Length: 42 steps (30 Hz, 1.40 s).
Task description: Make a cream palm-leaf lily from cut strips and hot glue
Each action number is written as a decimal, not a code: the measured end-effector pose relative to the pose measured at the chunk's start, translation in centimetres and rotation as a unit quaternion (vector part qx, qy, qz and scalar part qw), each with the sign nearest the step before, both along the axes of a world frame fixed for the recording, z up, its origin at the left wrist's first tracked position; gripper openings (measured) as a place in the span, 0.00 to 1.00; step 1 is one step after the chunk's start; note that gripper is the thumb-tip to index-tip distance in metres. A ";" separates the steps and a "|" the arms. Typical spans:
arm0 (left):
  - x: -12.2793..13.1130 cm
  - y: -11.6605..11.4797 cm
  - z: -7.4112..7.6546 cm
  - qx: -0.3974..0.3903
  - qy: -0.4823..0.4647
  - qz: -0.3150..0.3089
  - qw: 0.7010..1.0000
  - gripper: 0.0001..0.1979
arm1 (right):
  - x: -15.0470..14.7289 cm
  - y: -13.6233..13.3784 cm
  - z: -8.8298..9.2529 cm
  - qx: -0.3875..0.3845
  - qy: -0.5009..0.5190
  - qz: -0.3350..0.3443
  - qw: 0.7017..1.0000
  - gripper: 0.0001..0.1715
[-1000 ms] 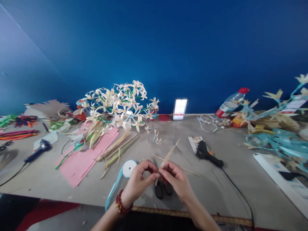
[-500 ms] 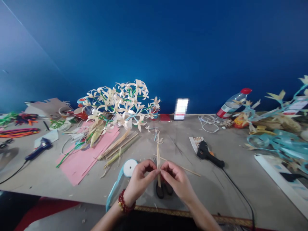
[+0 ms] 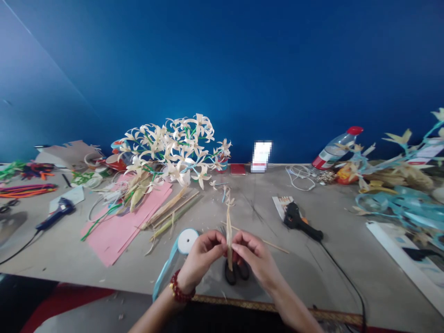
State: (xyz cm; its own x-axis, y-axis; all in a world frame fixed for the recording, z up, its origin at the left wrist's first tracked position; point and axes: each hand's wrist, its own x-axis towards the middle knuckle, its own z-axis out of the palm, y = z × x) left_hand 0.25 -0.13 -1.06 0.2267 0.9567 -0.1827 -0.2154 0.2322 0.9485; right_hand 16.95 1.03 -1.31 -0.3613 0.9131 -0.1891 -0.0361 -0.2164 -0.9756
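A long pale strip of dried husk [image 3: 229, 226] stands lengthwise between my hands, over the table's front part. My left hand [image 3: 207, 249], with a red bead bracelet at the wrist, pinches the strip's left edge. From the other side my right hand [image 3: 253, 252] pinches its right edge with thumb and forefinger. Dark-handled scissors [image 3: 230, 276] lie under the strip, their blades mostly hidden. Beside my left hand sits a roll of light blue ribbon [image 3: 188, 241], its tail hanging over the table edge. A thin stick [image 3: 277, 246] lies behind my right hand.
White handmade flowers [image 3: 180, 152] stand at the back, near pink paper sheets [image 3: 128, 226] and loose husks [image 3: 173, 215]. A black glue gun [image 3: 301, 222] with its cord lies right, a blue one [image 3: 57, 213] left. A bottle [image 3: 335, 150] and blue ribbon coils [image 3: 398, 206] are farther right.
My fingertips have parted slightly, and more of the husk strip's middle now shows between them. The strip looks a little wider there. Everything else stays put.
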 end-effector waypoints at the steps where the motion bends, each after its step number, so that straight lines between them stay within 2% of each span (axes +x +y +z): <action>1: -0.1 0.0 -0.2 0.012 0.017 0.000 1.000 0.09 | 0.0 0.1 0.1 0.013 -0.007 0.004 1.000 0.10; 5: -0.4 0.1 -0.6 0.075 0.122 0.009 0.990 0.06 | 0.1 0.2 0.3 0.068 -0.049 0.002 0.996 0.08; 10: 0.0 -0.3 -0.3 0.158 0.287 0.029 0.944 0.04 | 0.0 0.3 -0.2 0.096 -0.075 -0.008 0.993 0.05; 12: 0.2 -0.4 -0.3 0.190 0.328 0.038 0.925 0.05 | -0.1 0.2 -0.4 0.081 -0.062 -0.006 0.995 0.06; 15: -0.1 -0.2 -0.7 0.231 0.387 0.065 0.890 0.05 | -0.1 0.1 -0.5 0.014 0.003 0.010 1.000 0.08; 18: -2.6 0.8 -1.3 0.243 0.465 0.106 0.845 0.04 | 0.9 0.1 -0.3 -0.038 0.088 -0.017 0.995 0.10; 22: -9.1 2.5 -2.1 0.222 0.614 0.153 0.742 0.05 | 3.4 0.6 0.0 -0.056 0.187 -0.084 0.977 0.12; 24: -11.9 3.1 -2.3 0.185 0.675 0.137 0.701 0.07 | 4.3 0.8 -0.1 -0.056 0.218 -0.108 0.968 0.13; 25: -12.8 3.2 -2.2 0.166 0.689 0.137 0.692 0.07 | 4.5 0.9 -0.3 -0.058 0.228 -0.118 0.965 0.14; 27: -13.0 3.0 -1.8 0.165 0.675 0.150 0.704 0.07 | 4.4 1.0 -0.9 -0.068 0.234 -0.125 0.962 0.14; 28: -12.3 2.7 -1.4 0.182 0.649 0.156 0.722 0.09 | 4.0 0.9 -1.1 -0.075 0.230 -0.123 0.962 0.15; 31: -7.9 1.5 -0.1 0.260 0.500 0.141 0.814 0.10 | 2.7 0.6 -1.8 -0.097 0.208 -0.109 0.967 0.16; 33: -4.4 0.6 0.6 0.254 0.383 0.058 0.886 0.11 | 1.9 0.3 -1.9 -0.106 0.190 -0.107 0.970 0.17; 35: -1.6 0.0 0.9 0.213 0.286 -0.022 0.934 0.11 | 1.4 0.0 -1.8 -0.105 0.171 -0.113 0.973 0.17; 36: -0.6 -0.2 0.8 0.181 0.256 -0.048 0.948 0.11 | 1.3 -0.1 -1.8 -0.101 0.162 -0.117 0.975 0.17; 38: 0.6 -0.3 0.4 0.119 0.206 -0.060 0.969 0.12 | 1.1 -0.3 -1.6 -0.085 0.148 -0.125 0.977 0.18; 42: 0.6 -0.2 -0.5 0.063 0.160 -0.031 0.985 0.14 | 1.3 -0.5 -1.7 -0.038 0.108 -0.132 0.985 0.19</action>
